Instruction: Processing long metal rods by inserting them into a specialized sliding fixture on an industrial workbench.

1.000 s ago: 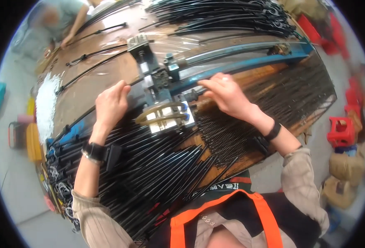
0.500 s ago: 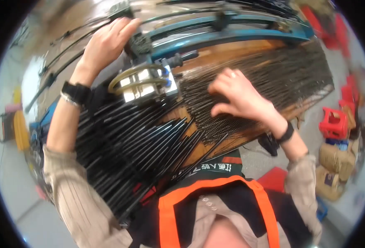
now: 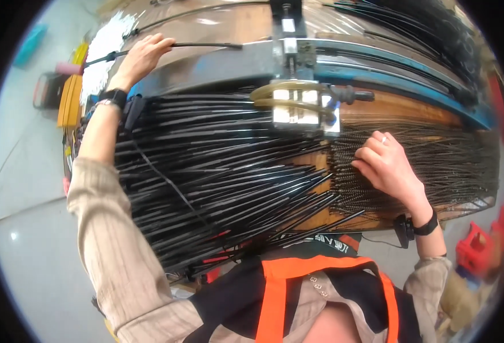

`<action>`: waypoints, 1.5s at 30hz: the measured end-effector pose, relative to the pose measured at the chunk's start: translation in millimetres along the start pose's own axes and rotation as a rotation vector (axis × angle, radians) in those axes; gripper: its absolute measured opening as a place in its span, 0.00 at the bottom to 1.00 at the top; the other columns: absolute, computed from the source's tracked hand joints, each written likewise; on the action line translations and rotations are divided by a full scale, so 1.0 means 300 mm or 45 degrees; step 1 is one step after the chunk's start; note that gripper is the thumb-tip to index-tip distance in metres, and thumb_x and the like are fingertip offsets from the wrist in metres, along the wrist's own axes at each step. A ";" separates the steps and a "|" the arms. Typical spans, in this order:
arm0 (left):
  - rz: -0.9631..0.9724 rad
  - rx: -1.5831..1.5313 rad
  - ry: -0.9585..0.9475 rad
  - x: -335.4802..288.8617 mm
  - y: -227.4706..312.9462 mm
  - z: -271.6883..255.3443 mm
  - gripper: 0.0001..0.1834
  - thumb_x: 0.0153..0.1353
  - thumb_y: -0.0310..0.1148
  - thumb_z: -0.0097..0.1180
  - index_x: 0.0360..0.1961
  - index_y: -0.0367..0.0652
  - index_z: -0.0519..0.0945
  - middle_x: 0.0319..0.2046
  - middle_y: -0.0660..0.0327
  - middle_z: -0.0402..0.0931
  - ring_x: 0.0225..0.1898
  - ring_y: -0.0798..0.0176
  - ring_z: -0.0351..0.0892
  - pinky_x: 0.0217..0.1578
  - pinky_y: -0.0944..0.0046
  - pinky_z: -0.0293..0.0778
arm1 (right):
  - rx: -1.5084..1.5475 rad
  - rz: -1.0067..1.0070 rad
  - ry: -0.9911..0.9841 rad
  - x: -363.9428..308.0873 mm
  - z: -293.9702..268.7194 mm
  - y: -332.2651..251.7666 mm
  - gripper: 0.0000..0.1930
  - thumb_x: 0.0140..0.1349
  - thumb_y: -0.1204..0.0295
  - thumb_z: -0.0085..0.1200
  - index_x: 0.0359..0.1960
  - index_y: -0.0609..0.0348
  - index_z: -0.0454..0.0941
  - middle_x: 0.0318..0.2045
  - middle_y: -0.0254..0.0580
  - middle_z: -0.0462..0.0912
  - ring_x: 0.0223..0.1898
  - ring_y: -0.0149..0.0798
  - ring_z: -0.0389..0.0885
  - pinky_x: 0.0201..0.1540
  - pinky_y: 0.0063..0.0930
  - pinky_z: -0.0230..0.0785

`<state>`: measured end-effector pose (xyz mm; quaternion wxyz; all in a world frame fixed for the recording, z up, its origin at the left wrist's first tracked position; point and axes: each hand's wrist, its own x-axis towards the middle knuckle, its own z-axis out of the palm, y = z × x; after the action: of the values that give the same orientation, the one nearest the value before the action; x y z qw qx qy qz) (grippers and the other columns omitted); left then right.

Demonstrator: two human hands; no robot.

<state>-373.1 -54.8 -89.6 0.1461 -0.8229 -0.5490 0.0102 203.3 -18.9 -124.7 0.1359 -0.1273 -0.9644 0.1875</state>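
My left hand (image 3: 142, 59) is closed round a thin black cable (image 3: 206, 44) at the far left, above the rail of the bench machine. The cable sticks out past my fingers toward the right. My right hand (image 3: 388, 167) has its fingers curled in a pinch over a bed of dark ribbed rods (image 3: 429, 166); whatever is between the fingertips is hidden. Between my hands stands a metal clamp block (image 3: 297, 108) with a yellowish hose (image 3: 269, 93) looped over it. Many long black tubes (image 3: 206, 154) lie side by side below my left hand.
A blue rail (image 3: 400, 74) runs across the back of the wooden bench (image 3: 320, 214). More black cables (image 3: 429, 34) lie at the far right. An orange-yellow box (image 3: 69, 103) stands beyond the left end, and a red plastic stool (image 3: 474, 251) on the floor at right.
The view has turned, so the bench appears shifted right. My left hand is now left of the clamp block, on the cable. My right hand's fingers, spread before, have curled together.
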 end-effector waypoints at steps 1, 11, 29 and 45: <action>-0.023 -0.003 -0.006 -0.004 -0.003 0.023 0.13 0.68 0.37 0.52 0.52 0.50 0.78 0.41 0.57 0.78 0.43 0.49 0.78 0.41 0.52 0.76 | 0.016 0.027 -0.009 0.011 -0.011 -0.005 0.10 0.52 0.74 0.65 0.29 0.57 0.74 0.27 0.39 0.72 0.32 0.43 0.72 0.37 0.36 0.65; -0.039 -0.535 -0.055 -0.027 0.688 -0.271 0.06 0.59 0.31 0.62 0.35 0.42 0.79 0.27 0.55 0.75 0.33 0.51 0.78 0.35 0.55 0.75 | 0.362 0.418 -0.043 0.072 0.028 -0.072 0.09 0.56 0.74 0.63 0.31 0.61 0.73 0.22 0.45 0.74 0.24 0.48 0.74 0.30 0.37 0.68; -0.363 -0.526 -0.180 -0.152 1.020 -0.328 0.17 0.59 0.31 0.54 0.51 0.47 0.74 0.30 0.57 0.73 0.34 0.53 0.79 0.29 0.55 0.80 | 0.861 0.868 0.080 0.033 0.082 -0.021 0.14 0.70 0.65 0.52 0.30 0.63 0.79 0.18 0.24 0.68 0.24 0.20 0.65 0.25 0.20 0.57; -0.150 -0.997 -0.419 0.014 0.897 -0.490 0.13 0.65 0.35 0.56 0.49 0.47 0.81 0.25 0.49 0.79 0.28 0.45 0.80 0.29 0.51 0.76 | 0.005 -0.196 0.450 -0.034 0.063 -0.043 0.19 0.55 0.67 0.62 0.51 0.52 0.83 0.20 0.33 0.74 0.24 0.37 0.72 0.29 0.30 0.69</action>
<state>-103.1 -180.2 -16.0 -0.2665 -0.7709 -0.5735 -0.0762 204.3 -39.7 -138.7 0.3175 -0.0840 -0.9321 0.1531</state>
